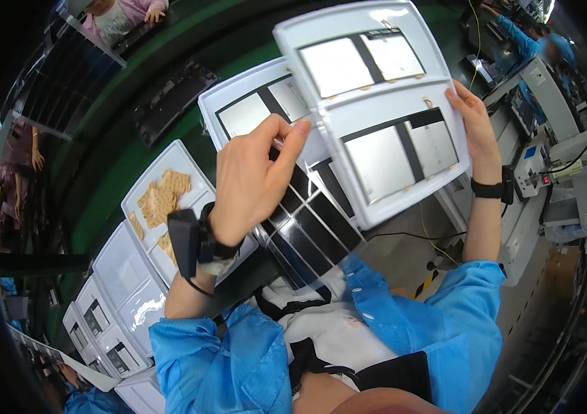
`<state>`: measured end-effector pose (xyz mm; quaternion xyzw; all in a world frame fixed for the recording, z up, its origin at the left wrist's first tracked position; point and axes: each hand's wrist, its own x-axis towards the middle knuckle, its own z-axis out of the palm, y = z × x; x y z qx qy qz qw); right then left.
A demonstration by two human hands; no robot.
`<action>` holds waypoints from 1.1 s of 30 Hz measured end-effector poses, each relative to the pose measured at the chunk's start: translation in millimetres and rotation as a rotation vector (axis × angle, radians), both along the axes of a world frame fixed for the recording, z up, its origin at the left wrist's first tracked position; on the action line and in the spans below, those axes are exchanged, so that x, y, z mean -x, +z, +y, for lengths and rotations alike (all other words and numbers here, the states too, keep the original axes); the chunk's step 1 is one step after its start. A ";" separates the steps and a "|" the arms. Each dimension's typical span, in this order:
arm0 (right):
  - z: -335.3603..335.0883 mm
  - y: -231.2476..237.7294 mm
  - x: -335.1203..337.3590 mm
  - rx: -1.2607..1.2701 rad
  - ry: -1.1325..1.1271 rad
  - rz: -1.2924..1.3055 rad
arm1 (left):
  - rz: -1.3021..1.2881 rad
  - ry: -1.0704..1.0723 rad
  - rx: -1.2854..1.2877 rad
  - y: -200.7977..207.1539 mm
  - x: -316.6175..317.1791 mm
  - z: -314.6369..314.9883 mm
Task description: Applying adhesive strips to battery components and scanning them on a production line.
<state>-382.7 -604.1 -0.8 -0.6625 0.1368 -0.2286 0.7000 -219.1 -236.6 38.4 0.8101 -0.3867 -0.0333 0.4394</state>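
Two hands: the right hand [478,131] grips the raised tray [349,22] by its right edge; the left hand [252,183] is closed, thumb against curled fingers, seemingly pinching the black sheet [314,231].
Print: faint small marks show on the silver panels [378,163] in the raised tray; they are too small to read.
Pose: the right forearm rises nearly upright beside the raised tray, a dark band [488,189] at the wrist; the left hand is bent over left of it, knuckles up, a black device [184,241] on that wrist.
Raised tray: held up, tilted, its face toward the camera; two wells, each with panels in a dark frame; the black sheet hangs below and left of it.
Lower tray [207,103]: behind and left of the raised tray, which covers much of it; more panels show there.
Brown pads [164,195]: crumpled, in a white tray further left of the raised tray.
Hard to see: right fingers behind the raised tray; the sheet's top, under the left hand.
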 end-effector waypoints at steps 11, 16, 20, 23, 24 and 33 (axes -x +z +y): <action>-143.2 -105.2 -15.1 0.125 -0.101 0.325 | 0.441 -0.187 -0.023 -37.2 -30.8 13.1; -166.4 -157.3 -43.9 0.465 -0.200 0.501 | 0.449 -0.223 0.027 -44.1 -31.3 5.4; -123.1 -151.1 -68.9 0.894 -0.334 0.620 | 0.435 -0.188 0.035 -45.7 -30.4 11.6; -109.4 -145.1 -72.1 0.884 -0.419 0.611 | 0.420 -0.184 0.031 -46.3 -29.9 12.7; -105.8 -146.8 -73.1 0.884 -0.415 0.613 | 0.412 -0.179 0.023 -46.5 -29.1 13.1; -125.1 -172.1 -93.2 0.815 -0.728 0.679 | 0.482 -0.225 0.290 -51.1 -38.2 6.2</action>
